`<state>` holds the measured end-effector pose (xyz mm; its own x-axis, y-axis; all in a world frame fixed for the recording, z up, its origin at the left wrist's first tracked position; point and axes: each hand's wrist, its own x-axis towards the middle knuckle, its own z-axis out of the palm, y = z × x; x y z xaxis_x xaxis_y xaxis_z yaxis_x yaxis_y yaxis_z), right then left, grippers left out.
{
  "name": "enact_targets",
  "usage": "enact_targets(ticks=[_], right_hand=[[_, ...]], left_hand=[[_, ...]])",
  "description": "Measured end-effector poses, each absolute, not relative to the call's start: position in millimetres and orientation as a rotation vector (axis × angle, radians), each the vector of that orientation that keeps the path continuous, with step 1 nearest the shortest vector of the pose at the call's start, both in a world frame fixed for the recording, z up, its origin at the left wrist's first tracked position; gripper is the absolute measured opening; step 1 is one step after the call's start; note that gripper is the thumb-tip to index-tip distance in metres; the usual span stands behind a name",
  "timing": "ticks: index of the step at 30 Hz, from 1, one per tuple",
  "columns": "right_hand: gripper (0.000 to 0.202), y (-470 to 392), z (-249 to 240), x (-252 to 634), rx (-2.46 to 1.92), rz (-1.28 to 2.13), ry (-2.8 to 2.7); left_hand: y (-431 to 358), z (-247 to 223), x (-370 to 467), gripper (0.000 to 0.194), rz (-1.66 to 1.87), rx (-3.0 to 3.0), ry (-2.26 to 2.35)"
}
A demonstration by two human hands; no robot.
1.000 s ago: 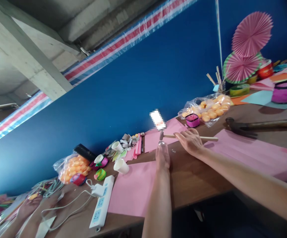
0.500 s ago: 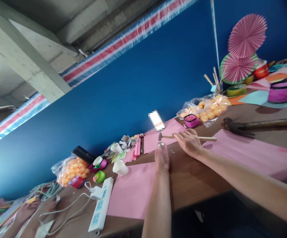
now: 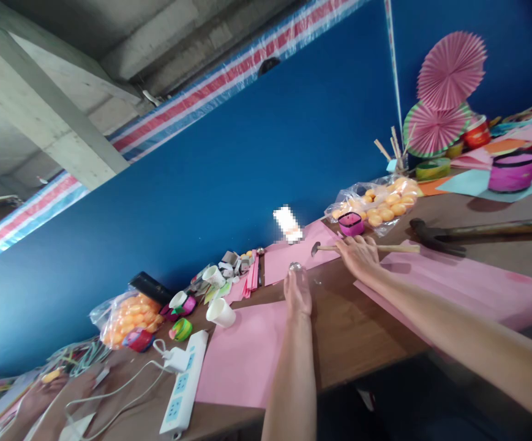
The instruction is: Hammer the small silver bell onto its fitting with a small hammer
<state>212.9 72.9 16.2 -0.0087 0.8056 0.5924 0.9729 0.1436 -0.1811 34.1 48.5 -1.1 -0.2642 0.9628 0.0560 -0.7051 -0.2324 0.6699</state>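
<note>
My left hand (image 3: 298, 293) grips a shiny, clear or silvery rounded object (image 3: 295, 267) at its fingertips; its exact kind is too small to make out. In my right hand (image 3: 360, 255) is a small hammer (image 3: 398, 248), held by its light wooden handle, with the dark head (image 3: 315, 248) pointing left. The hammer head is up and to the right of the rounded object, apart from it. Small clear bits (image 3: 318, 282) lie on the brown table (image 3: 343, 318) beside my left hand.
Pink paper sheets (image 3: 242, 355) lie around my hands. A power strip (image 3: 184, 386) and white cup (image 3: 220, 313) stand left. A larger hammer (image 3: 490, 229), a pink cup (image 3: 351, 224) and bagged orange balls (image 3: 392, 205) are right. Another person's hands (image 3: 49, 392) work at far left.
My right hand has moved the small hammer to the right, away from the rounded object. My left hand still holds that object in nearly the same place.
</note>
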Motion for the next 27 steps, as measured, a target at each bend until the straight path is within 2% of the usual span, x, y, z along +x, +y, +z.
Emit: enact_targets(ticks=[11, 14, 19, 27], right_hand=[[0.020, 74, 10, 209, -1.775, -0.253, -1.910], [0.021, 66, 15, 203, -1.529, -0.249, -1.983], [0.021, 54, 18, 187, -0.970, 0.049, -2.305], [0.014, 57, 11, 181, -0.984, 0.119, -2.352]], left_hand=[[46, -2, 36, 0.027, 1.710, 0.568, 0.673], [45, 0, 38, 0.028, 1.722, 0.560, 0.678], [44, 2, 40, 0.028, 1.734, 0.587, 0.690], [45, 0, 40, 0.031, 1.711, 0.592, 0.699]])
